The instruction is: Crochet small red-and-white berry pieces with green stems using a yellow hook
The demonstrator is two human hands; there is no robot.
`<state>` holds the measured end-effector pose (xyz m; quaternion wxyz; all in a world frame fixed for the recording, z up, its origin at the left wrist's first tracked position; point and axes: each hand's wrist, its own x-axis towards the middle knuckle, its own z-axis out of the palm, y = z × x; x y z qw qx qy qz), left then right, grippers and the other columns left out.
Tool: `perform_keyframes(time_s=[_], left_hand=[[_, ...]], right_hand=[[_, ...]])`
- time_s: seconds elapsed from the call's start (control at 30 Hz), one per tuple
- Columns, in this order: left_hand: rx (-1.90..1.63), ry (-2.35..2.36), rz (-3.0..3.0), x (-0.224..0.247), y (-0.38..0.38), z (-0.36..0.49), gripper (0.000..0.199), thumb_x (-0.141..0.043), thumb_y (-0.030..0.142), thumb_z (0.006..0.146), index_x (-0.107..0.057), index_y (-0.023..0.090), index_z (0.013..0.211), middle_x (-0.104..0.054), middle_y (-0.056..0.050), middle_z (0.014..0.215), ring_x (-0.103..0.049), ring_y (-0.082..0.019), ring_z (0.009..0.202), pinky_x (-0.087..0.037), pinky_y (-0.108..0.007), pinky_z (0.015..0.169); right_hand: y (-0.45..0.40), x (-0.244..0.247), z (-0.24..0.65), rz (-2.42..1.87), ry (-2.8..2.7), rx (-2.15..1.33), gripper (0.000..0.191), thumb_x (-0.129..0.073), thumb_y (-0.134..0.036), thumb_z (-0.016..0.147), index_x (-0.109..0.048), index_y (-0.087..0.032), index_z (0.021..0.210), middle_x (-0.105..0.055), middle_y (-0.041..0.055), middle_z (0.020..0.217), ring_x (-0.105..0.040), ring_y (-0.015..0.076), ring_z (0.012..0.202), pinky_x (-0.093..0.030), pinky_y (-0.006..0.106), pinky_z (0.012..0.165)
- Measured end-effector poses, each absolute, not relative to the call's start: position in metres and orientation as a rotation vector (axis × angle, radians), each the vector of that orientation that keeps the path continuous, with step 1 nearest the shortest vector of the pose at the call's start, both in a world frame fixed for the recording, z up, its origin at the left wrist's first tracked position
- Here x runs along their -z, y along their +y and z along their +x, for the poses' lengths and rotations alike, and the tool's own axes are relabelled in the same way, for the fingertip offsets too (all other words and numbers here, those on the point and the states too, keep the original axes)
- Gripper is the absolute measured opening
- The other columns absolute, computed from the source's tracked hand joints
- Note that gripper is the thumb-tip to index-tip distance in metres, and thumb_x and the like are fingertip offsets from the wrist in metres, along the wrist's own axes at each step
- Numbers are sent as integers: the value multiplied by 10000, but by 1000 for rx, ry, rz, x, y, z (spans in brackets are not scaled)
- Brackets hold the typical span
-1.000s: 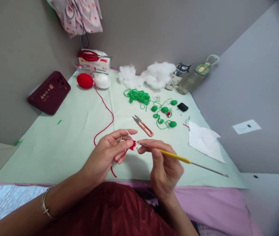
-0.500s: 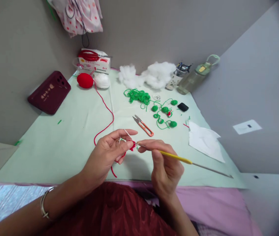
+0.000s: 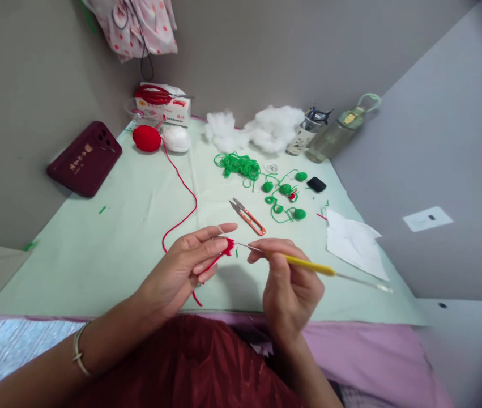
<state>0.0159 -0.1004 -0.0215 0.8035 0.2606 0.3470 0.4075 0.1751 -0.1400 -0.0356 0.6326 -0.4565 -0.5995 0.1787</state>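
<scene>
Between the thumb and fingers of my left hand is a small red and white crochet piece. White yarn passes over the left fingers, and red yarn runs from the red ball to this hand. My right hand grips a crochet hook by its yellow handle. Its thin metal tip points left, close to the piece's white edge; whether it sits in a stitch is too small to tell. The far metal end sticks out to the right, blurred.
Thread snips lie just beyond my hands. Farther back are a red yarn ball, a white yarn ball, green yarn, several green crocheted balls and white stuffing. A phone leans at left; a bottle stands at right.
My right hand and the hook have drawn slightly right, away from my left fingers. The left thumb has shifted, so more of the red piece shows.
</scene>
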Motion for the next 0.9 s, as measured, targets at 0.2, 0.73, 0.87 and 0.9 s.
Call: perform_keyframes(time_s=[0.2, 0.73, 0.87, 0.9], left_hand=[[-893, 708, 672, 19, -105, 19, 268, -871, 257, 834, -830, 217, 1096, -626, 40, 731, -362, -4, 470, -318, -136, 437], [-917, 754, 650, 21, -103, 17, 237, -859, 248, 824, -850, 201, 1056, -580, 40, 697, -368, -40, 514, -354, -185, 499], [-872, 805, 726, 23, -105, 18, 242, -818, 269, 860, -836, 207, 1094, -616, 29, 639, -522, -89, 582, -389, -219, 581], [-875, 815, 731, 22, -105, 17, 238, -810, 264, 865, -835, 211, 1096, -624, 28, 643, -543, -93, 598, -397, -222, 600]], right_hand=[[-135, 32, 170, -1036, -1396, -473, 229, -582, -115, 1015, -761, -258, 1039, -794, 18, 939, -739, 171, 879, -604, 322, 785], [-134, 35, 175, -1030, -1236, -650, 170, -627, -232, 1017, -789, -231, 965, -761, 19, 870, -671, 131, 697, -570, 300, 685], [-135, 37, 175, -1051, -1242, -667, 167, -634, -224, 1016, -798, -244, 996, -785, 15, 901, -700, 131, 727, -592, 292, 709], [-135, 38, 176, -1040, -1205, -706, 170, -625, -235, 1023, -794, -241, 1003, -788, 18, 904, -705, 130, 714, -597, 290, 697]])
